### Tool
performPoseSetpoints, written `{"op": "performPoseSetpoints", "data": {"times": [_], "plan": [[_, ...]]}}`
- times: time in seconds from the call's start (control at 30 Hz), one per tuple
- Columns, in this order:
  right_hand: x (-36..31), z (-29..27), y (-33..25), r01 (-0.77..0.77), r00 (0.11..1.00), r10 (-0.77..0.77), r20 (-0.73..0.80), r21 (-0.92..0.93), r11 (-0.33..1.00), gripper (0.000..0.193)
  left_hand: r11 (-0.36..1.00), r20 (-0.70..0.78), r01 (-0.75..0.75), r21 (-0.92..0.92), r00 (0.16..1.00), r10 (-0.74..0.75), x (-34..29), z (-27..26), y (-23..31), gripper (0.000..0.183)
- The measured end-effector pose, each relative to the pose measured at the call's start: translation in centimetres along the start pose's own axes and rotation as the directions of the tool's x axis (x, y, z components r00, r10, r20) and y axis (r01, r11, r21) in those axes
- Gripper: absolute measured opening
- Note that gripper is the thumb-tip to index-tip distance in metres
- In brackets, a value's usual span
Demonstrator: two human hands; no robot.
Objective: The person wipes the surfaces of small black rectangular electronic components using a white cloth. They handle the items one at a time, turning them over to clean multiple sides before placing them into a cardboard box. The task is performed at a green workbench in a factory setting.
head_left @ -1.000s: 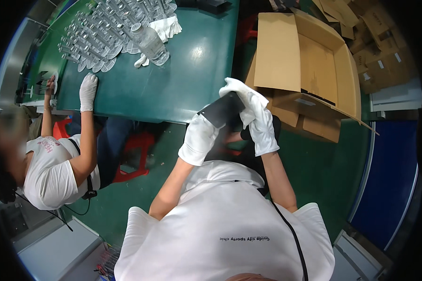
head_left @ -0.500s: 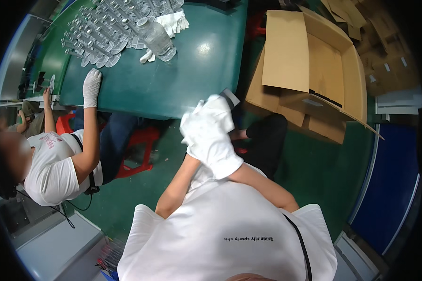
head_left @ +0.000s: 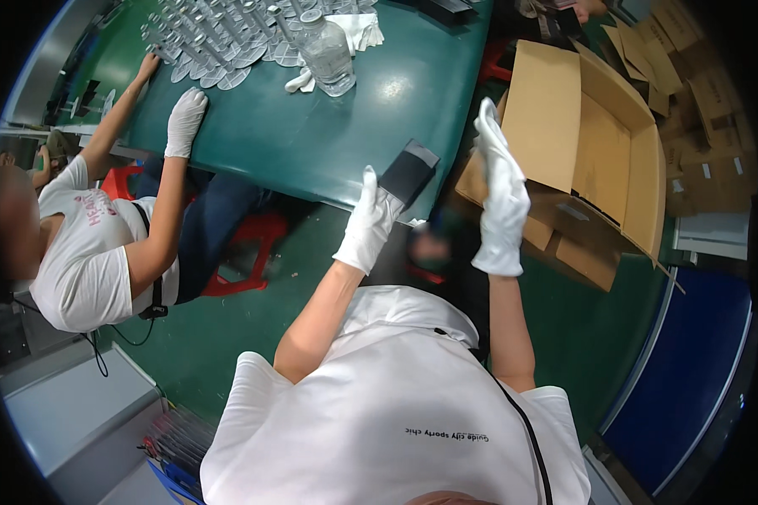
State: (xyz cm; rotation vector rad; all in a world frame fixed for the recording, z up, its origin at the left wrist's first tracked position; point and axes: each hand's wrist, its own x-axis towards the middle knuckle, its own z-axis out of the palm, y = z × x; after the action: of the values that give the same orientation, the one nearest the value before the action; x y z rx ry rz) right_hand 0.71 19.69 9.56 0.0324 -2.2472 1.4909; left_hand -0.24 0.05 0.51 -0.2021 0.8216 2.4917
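Note:
My left hand, in a white glove, grips a small black box near the close right corner of the green table. Its thumb points up beside the box, while the other fingers are partly hidden by it. The box is tilted, with a greyer band at its far end. To the right, my gloved right hand is raised with its fingers stretched out and nothing in them. Behind that hand stands a large open cardboard carton.
Clear discs with upright stems crowd the table's far left, beside a clear jar and white cloth. Dark pieces lie at the far edge. A seated co-worker rests a gloved hand on the table at left, near a red stool.
My hands, earlier overlapping in front of me, have come apart. The right has swung out toward the carton; the left keeps the black box, which now shows more fully.

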Motion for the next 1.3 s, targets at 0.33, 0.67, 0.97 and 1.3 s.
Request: {"op": "performPoseSetpoints", "data": {"times": [0.33, 0.67, 0.97, 1.3], "plan": [[-2.2, 8.4, 0.2, 0.467, 0.875, -0.311, 0.37, -0.48, 0.743, 0.043, 0.896, 0.207, -0.031, -0.443, 0.969, 0.136, 0.2, -3.1, -1.8, 0.043], [-8.3, 4.0, 0.5, 0.391, 0.882, -0.257, 0.395, -0.311, 0.866, 0.042, 0.684, 0.349, 0.372, -0.627, 0.92, -0.181, -0.3, -1.4, 0.3, 0.046], [-7.1, -0.3, -0.1, -0.213, 0.976, 0.192, 0.101, 0.273, 0.938, 0.04, 0.93, -0.053, 0.082, -0.358, 0.993, -0.108, -1.3, 2.5, 1.9, 0.042], [-2.6, 4.7, -0.4, 0.619, 0.762, -0.488, 0.426, -0.254, 0.743, 0.036, 0.876, -0.141, 0.021, -0.482, 0.985, -0.101, -1.7, -0.1, 1.8, 0.028]]}}
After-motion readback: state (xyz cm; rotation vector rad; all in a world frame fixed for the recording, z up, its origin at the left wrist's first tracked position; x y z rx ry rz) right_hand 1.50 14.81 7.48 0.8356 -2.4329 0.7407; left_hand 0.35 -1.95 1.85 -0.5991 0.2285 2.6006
